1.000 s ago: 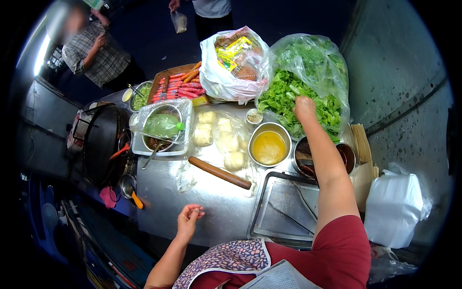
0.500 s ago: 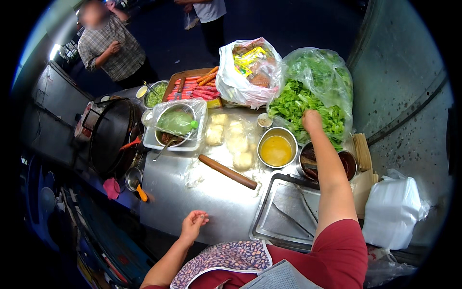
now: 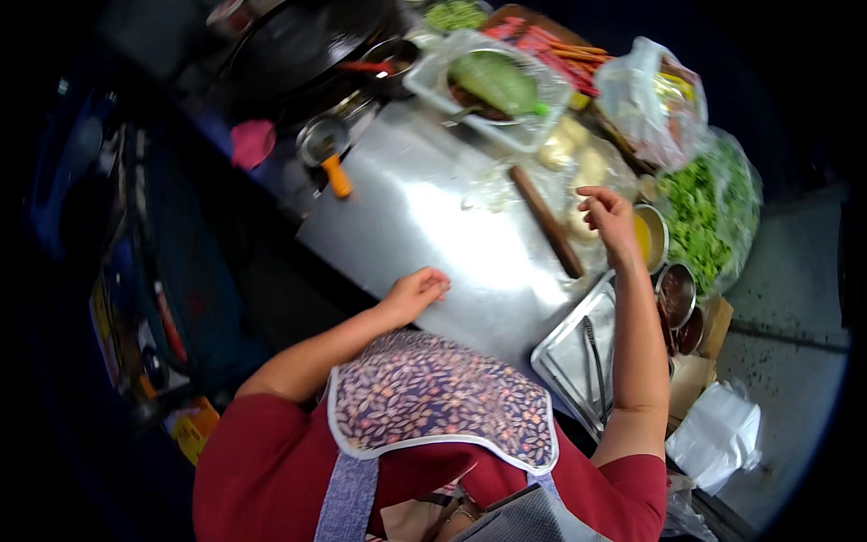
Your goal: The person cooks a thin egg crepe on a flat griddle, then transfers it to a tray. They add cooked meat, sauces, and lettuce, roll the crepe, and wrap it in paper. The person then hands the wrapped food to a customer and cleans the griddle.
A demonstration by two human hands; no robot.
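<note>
My right hand (image 3: 610, 221) hangs in the air with its fingers apart, holding nothing. Below and beside it are pale dough balls (image 3: 591, 172) under clear plastic and a metal bowl of yellow liquid (image 3: 643, 238). Just left of that hand, a brown wooden rolling pin (image 3: 545, 221) lies slantwise on the counter. Near the counter's front edge is my left hand (image 3: 417, 294), loosely curled and open, nothing visible in it. Shredded lettuce (image 3: 695, 212) fills a clear bag to the right of the bowl.
Tongs (image 3: 594, 361) rest in a metal tray (image 3: 549, 354) at right. Sauce pots (image 3: 677, 294) stand behind it, near white plastic-wrapped packages (image 3: 718, 429). A dark griddle (image 3: 298, 50) lies far left, with an orange-handled strainer (image 3: 336, 176) nearer. A white plastic tub (image 3: 519, 135) holds a bowl and green bag.
My right hand has left the lettuce and come back leftward over the dough side. My view has turned toward the left, so the counter appears rotated. My left hand remains near the front edge.
</note>
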